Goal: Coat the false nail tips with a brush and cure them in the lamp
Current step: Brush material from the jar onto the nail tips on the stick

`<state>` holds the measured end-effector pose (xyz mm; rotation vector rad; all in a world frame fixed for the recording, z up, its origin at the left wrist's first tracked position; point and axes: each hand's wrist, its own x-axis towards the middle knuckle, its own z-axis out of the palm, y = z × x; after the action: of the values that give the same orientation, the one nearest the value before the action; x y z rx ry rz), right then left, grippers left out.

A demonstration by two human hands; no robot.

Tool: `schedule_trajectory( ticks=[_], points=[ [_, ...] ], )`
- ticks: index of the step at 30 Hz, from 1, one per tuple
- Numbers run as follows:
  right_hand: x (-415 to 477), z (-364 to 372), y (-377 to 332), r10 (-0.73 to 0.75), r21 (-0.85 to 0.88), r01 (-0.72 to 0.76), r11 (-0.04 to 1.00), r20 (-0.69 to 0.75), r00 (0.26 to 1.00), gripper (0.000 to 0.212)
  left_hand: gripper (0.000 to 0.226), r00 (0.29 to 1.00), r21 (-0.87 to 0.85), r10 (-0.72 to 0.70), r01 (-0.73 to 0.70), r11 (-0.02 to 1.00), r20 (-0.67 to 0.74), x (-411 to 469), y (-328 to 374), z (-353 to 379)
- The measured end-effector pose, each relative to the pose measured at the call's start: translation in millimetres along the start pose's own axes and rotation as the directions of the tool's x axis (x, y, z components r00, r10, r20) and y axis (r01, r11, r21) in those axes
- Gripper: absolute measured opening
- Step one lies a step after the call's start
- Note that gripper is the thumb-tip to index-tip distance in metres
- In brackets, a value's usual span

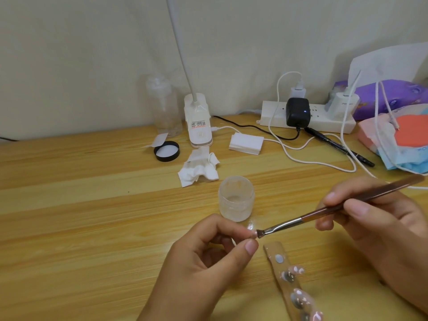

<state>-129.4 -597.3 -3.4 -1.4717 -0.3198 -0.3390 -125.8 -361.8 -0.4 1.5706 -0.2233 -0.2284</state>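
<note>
While waiting nearest on the wooden table (92,228), lying slantwise just right of the left hand: a brown holder strip (275,249) carrying several decorated false nail tips (298,297), probably parked there within easy reach.

Pinching a single small nail tip (254,234) between thumb and forefinger of the left hand (208,256), the other fingers curling underneath, apparently lifting it clear of the table so that bristles can reach its face. Pointing that tip rightward, towards the brush; too small to tell its long axis with certainty.

Gripping the brush (324,214) pen-fashion in the right hand (375,223), fingers closing round the brown handle not far above the metal ferrule, presumably for fine control. Running its long axis from upper right down to lower left, bristles touching the pinched tip. Holding both hands apart, meeting only through brush and tip.

Standing just beyond the hands, lid off: a small frosted jar (236,198), likely placed close for reloading. Lying further back: crumpled white wipes (199,172), a black lid (166,151), a stack of white pads (246,143).

Standing by the wall: a white clip lamp base (199,126) with its neck rising out of view, a clear bottle (164,107), and a power strip (273,117) carrying a black adapter (297,111).

Judging from this: midway through coating, with curing yet to come.
</note>
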Motion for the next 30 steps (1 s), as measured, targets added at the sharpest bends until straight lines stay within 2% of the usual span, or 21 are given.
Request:
schedule_trajectory(
  ticks=[6,13,17,19,22,26,30],
  points=[
    [0.0,-1.3,1.3,0.000,-0.019,0.001,1.000,0.007,1.000,0.015,0.026,1.000,0.009,0.004,-0.004,1.000,0.027,-1.0,1.5,-0.1],
    [4.0,-0.7,-0.3,0.026,0.068,-0.023,0.997,-0.041,0.999,0.020,0.025,0.999,0.001,-0.005,0.005,1.000,0.042,-0.4,1.0,-0.9],
    [5.0,2.9,-2.6,0.039,0.069,-0.037,0.997,-0.035,0.999,0.013,0.024,0.999,0.000,0.001,-0.001,1.000,0.045,-0.3,0.7,-0.7],
    [4.3,3.3,-2.9,0.049,0.058,-0.047,0.997,-0.021,0.999,0.021,0.024,0.999,0.002,0.000,0.000,1.000,0.043,-0.9,0.3,-0.9],
    [3.9,4.0,-3.5,0.041,0.053,-0.040,0.998,-0.022,0.999,0.014,0.026,0.999,0.015,0.000,0.000,1.000,0.041,-1.6,0.1,-0.7],
    [3.1,6.3,-5.5,0.084,0.052,-0.084,0.995,0.004,0.996,0.031,0.026,0.999,0.019,0.013,-0.014,1.000,0.036,-1.8,1.3,-0.5],
    [3.3,3.1,-2.2,0.076,0.074,-0.077,0.994,0.020,0.997,0.012,0.022,0.999,-0.014,0.021,-0.020,1.000,0.042,-1.5,3.7,-0.2]
  ],
)
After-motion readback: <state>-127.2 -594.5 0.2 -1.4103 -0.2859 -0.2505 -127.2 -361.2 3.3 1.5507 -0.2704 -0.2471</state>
